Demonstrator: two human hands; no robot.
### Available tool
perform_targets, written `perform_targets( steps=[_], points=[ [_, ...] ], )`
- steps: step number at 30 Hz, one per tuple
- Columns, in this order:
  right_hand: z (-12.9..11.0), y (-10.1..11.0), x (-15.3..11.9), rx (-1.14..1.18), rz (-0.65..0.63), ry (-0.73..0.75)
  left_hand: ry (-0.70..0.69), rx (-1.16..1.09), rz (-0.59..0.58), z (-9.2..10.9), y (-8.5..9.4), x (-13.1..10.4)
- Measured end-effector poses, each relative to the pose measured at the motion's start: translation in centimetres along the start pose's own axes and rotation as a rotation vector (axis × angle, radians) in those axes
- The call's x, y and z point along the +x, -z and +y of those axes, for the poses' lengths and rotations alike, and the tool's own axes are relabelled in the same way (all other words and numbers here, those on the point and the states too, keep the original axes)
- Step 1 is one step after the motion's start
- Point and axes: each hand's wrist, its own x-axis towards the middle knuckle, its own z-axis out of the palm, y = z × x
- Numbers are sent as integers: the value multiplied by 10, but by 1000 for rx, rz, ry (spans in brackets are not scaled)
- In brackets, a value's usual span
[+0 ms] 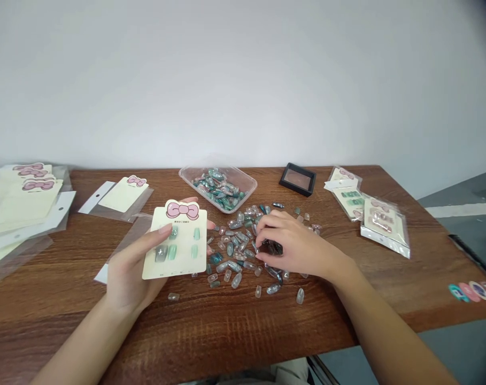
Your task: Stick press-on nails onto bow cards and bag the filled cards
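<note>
My left hand [126, 278] is closed on a cream display card [182, 267] with a pink bow top, thumb on its front and fingers behind. Several green press-on nails [172, 252] and a wider greyish one [161, 253] sit on the card's face. Over the right side of a loose pile of press-on nails [237, 240], my right hand [291, 243] is bent down, thumb and fingertips slightly apart among the nails. I see nothing held between them. The pile mixes clear, bluish and teal nails on the wooden table [243, 326].
Behind the pile stands a clear plastic tub [246, 184] of nails, with a small black frame-like box [297, 179] to its right. Blank bow cards [30, 203] in clear sleeves lie left, one bagged card [124, 194] nearer. Packed nail sets [385, 222] lie right, round stickers [469, 291] beyond.
</note>
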Motion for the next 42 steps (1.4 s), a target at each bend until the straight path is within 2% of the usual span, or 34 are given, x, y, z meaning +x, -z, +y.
perform_targets(
  steps=[7,12,17,24,33,39,42],
  points=[
    [-2,1,0,17,-48,-30,12,21,64,1,-6,-2],
    [1,0,2,-14,7,-16,15,29,87,0,-7,-2],
    [7,-4,2,-18,-15,-12,22,26,77,-1,-8,-3],
    [3,-6,5,-61,31,34,34,2,62,-4,-8,-2],
    [4,-11,5,-86,83,64,-40,71,128,-8,-17,1],
    [7,-13,8,-115,228,-55,-44,88,181,-9,-17,3],
    [9,-17,8,-141,233,-98,-73,89,186,-7,-15,5]
  ],
)
